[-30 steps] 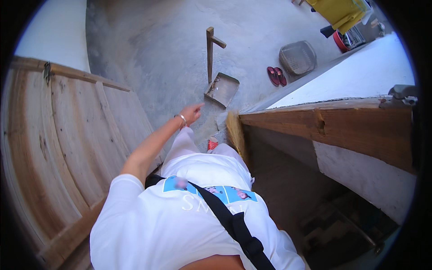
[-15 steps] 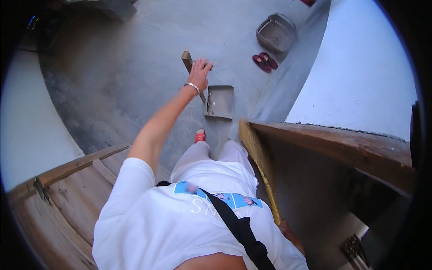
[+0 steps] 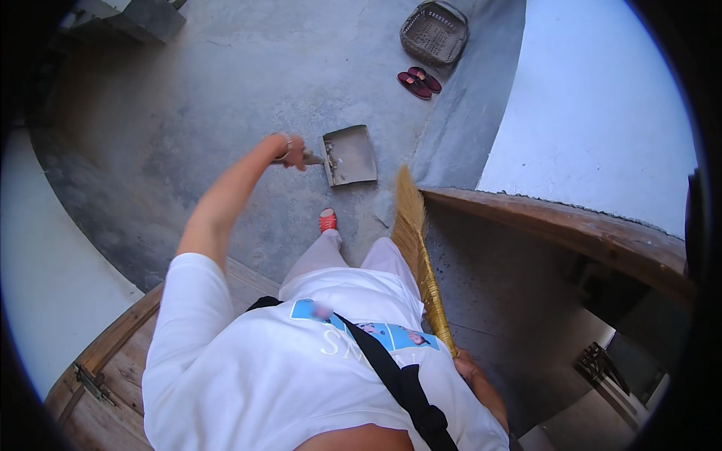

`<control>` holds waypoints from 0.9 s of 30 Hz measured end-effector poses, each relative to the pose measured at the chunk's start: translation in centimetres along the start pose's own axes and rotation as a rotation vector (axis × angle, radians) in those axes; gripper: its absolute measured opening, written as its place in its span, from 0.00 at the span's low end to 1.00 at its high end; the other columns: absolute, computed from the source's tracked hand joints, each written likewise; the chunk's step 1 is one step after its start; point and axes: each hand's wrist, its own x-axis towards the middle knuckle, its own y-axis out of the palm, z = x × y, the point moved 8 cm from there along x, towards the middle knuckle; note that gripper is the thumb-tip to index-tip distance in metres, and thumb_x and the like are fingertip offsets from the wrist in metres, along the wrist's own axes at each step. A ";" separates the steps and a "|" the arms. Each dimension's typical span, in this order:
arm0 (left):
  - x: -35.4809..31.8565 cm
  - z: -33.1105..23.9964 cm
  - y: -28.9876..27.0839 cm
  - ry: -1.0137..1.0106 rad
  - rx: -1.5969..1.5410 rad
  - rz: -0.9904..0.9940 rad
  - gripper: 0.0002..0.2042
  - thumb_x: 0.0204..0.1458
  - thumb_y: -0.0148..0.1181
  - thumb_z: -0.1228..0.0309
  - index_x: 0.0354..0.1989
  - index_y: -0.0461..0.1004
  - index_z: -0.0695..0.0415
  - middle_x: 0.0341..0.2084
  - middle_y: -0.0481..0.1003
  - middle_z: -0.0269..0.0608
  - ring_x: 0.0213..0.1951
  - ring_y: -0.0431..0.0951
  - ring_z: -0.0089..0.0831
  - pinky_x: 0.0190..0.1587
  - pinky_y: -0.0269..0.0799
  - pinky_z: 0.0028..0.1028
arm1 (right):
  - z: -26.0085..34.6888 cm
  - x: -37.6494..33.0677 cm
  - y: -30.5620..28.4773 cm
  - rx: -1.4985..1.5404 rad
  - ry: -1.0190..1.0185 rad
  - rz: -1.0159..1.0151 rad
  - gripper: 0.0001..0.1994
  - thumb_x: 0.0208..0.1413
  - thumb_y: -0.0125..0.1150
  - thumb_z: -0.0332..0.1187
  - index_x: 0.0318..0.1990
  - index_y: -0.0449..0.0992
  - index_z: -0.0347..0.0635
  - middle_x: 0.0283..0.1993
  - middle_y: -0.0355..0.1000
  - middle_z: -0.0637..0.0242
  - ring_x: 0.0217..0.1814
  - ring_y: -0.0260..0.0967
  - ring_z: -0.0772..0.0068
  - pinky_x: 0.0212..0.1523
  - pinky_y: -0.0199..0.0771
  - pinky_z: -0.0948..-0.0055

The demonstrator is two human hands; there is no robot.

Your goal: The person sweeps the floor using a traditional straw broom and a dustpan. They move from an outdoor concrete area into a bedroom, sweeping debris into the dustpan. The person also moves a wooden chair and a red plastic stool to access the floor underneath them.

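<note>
Grey concrete floor (image 3: 226, 90) runs across the yard, stained darker near a white wall (image 3: 594, 105) and a wooden door (image 3: 113, 361). The left hand (image 3: 289, 150) is closed round the handle of a metal dustpan (image 3: 350, 154) resting flat on the floor ahead. The right hand (image 3: 466, 368), low at the hip, grips a straw broom (image 3: 414, 233) whose bristles point toward the pan. A woven basket (image 3: 435, 31) and dark red slippers (image 3: 418, 81) lie farther off; I cannot tell what the basket holds.

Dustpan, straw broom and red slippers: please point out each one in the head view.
Dustpan (image 3: 352, 154): head view, on the flat grey pan.
Straw broom (image 3: 412, 225): head view, on the yellow bristles.
Red slippers (image 3: 419, 82): head view, on the pair lying by the basket.
</note>
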 end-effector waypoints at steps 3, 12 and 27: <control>-5.1 2.6 3.1 -0.016 -0.098 0.008 0.14 0.38 0.62 0.58 0.20 0.74 0.57 0.15 0.73 0.35 0.19 0.72 0.27 0.25 0.66 0.26 | 0.9 -0.7 0.5 -0.051 -0.035 0.017 0.16 0.34 0.58 0.23 0.36 0.67 0.37 0.23 0.67 0.64 0.20 0.67 0.71 0.22 0.70 0.71; -14.7 4.7 9.5 0.116 -1.277 -0.120 0.14 0.41 0.63 0.62 0.18 0.66 0.56 0.11 0.66 0.33 0.16 0.67 0.21 0.25 0.67 0.23 | 11.1 0.4 0.1 -0.276 -0.195 0.055 0.22 0.29 0.60 0.24 0.39 0.66 0.38 0.25 0.67 0.66 0.24 0.66 0.72 0.25 0.68 0.74; -23.3 7.6 20.1 -0.038 -1.839 -0.667 0.13 0.48 0.56 0.67 0.17 0.61 0.55 0.08 0.60 0.32 0.09 0.63 0.23 0.17 0.66 0.27 | 42.3 24.8 19.0 -0.625 -0.528 -0.182 0.33 0.25 0.66 0.34 0.45 0.62 0.37 0.39 0.68 0.55 0.42 0.66 0.66 0.42 0.67 0.68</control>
